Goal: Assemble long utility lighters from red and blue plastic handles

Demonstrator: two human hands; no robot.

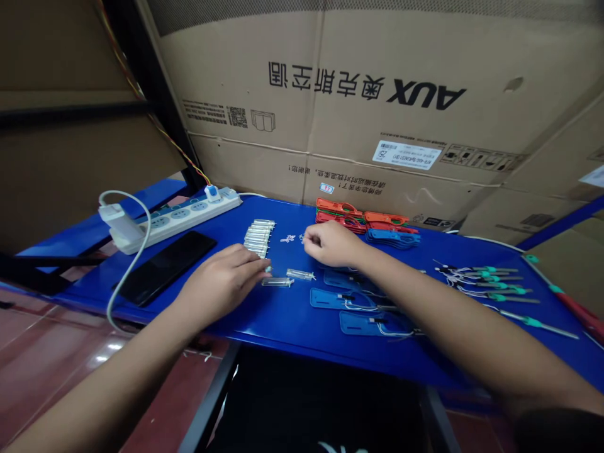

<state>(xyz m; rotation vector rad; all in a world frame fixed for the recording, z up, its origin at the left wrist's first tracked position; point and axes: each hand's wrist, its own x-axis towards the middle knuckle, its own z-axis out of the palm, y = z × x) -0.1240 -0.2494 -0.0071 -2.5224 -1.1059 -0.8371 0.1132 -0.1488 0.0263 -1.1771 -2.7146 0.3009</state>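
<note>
My left hand (225, 277) rests on the blue table (283, 314), fingers closed in a pinch on a small clear piece at its fingertips. Two clear plastic pieces (289, 278) lie just right of it. A row of several clear pieces (258, 237) sits just beyond. My right hand (331, 243) is curled with its fingertips pinched together near small white bits (287, 238); what it holds is too small to name.
Blue flat plastic parts with wires (352, 302) lie under my right forearm. Red and blue parts (365, 223) are stacked at the back. Green-handled wire tools (491, 283) lie right, a black phone (165, 265) and white power strip (179, 217) left. Cardboard boxes (377, 107) stand behind.
</note>
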